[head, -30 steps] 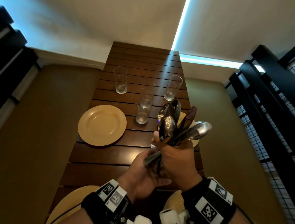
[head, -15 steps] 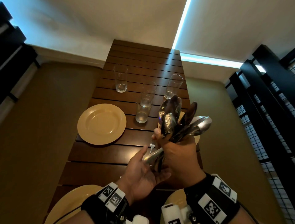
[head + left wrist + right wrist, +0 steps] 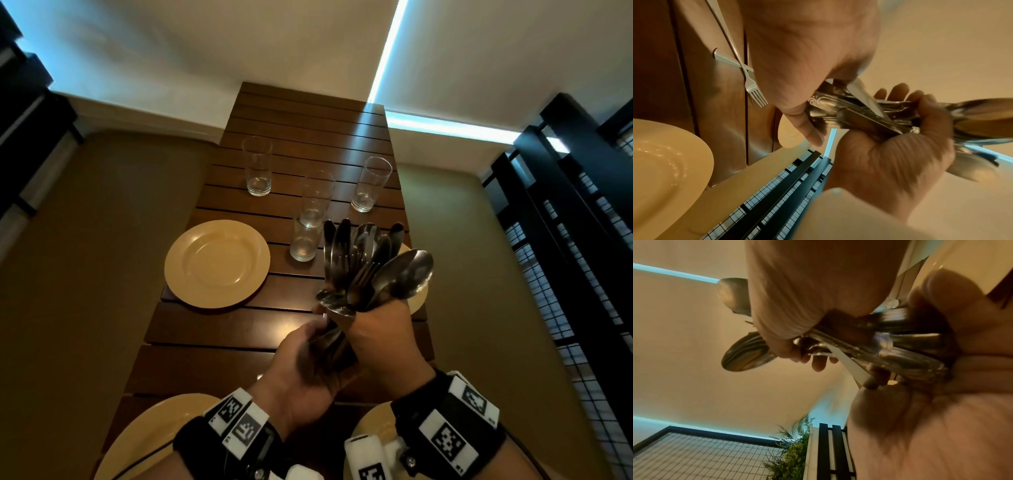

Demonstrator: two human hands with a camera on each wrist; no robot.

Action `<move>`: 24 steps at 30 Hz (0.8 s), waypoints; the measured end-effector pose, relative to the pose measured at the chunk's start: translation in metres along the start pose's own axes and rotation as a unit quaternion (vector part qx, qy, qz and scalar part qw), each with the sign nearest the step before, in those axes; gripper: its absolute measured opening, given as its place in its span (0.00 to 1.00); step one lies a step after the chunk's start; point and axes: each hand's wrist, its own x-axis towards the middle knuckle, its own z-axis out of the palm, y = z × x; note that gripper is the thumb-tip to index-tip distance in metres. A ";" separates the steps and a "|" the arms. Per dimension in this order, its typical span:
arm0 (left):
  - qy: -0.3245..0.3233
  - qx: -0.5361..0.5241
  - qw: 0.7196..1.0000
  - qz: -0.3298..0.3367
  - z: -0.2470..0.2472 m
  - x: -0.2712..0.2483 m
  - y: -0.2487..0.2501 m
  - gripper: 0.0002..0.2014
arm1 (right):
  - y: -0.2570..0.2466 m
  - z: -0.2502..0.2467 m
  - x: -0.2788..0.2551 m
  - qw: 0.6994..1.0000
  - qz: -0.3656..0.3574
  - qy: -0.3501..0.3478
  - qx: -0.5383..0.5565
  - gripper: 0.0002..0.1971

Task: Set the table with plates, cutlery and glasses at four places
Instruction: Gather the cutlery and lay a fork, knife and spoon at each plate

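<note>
My right hand (image 3: 378, 330) grips a cutlery bundle (image 3: 373, 267) of spoons, forks and knives, heads fanned upward over the table's (image 3: 212, 329) right half. My left hand (image 3: 317, 346) curls round the handle ends (image 3: 828, 110) just below the right fist. Yellow plates sit at far left (image 3: 215, 263), near left (image 3: 150, 438) and near right (image 3: 370, 431); a far right plate (image 3: 418, 299) is mostly hidden behind the bundle. Several empty glasses (image 3: 258, 168) stand in the table's far half. In the left wrist view a fork (image 3: 754, 91) lies crossed over another piece on the table.
The slatted brown table is narrow, with olive floor on both sides. A black grid screen (image 3: 582, 240) stands at the right, with a plant (image 3: 795, 447) beside it. One glass (image 3: 305, 240) stands close to the spoon heads.
My left hand, open under the handles before, has closed round their ends. The bundle's heads have swung a little to the right.
</note>
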 end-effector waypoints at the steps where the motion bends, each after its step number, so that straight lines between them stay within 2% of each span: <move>1: -0.020 -0.017 1.000 0.005 0.001 -0.001 0.001 0.19 | -0.002 0.000 0.001 1.000 -0.004 -0.016 -0.004 0.07; 2: -0.022 -0.020 1.000 0.001 0.002 -0.002 0.002 0.18 | 0.000 -0.001 0.004 1.000 -0.005 -0.023 -0.008 0.07; 6: -0.032 -0.006 0.999 -0.010 0.006 -0.002 0.001 0.18 | 0.006 -0.005 0.010 0.998 0.011 0.004 0.066 0.15; 10: -0.033 0.012 0.999 -0.013 0.004 0.001 -0.002 0.21 | 0.006 -0.005 0.006 0.995 0.031 0.015 0.093 0.07; 15: -0.046 0.029 0.999 0.003 -0.001 0.005 0.002 0.20 | 0.006 -0.005 -0.001 0.989 0.057 -0.017 0.137 0.12; 18: -0.045 0.043 0.998 -0.001 -0.001 0.007 0.004 0.18 | 0.004 -0.007 -0.005 0.992 0.020 -0.017 0.126 0.07; 20: -0.053 0.063 0.997 -0.007 0.001 0.005 0.003 0.14 | 0.002 -0.007 -0.008 0.992 0.002 -0.002 0.128 0.08; 24: -0.060 0.088 0.994 -0.014 0.003 0.005 0.000 0.17 | -0.004 -0.008 -0.012 0.989 -0.038 0.013 0.142 0.20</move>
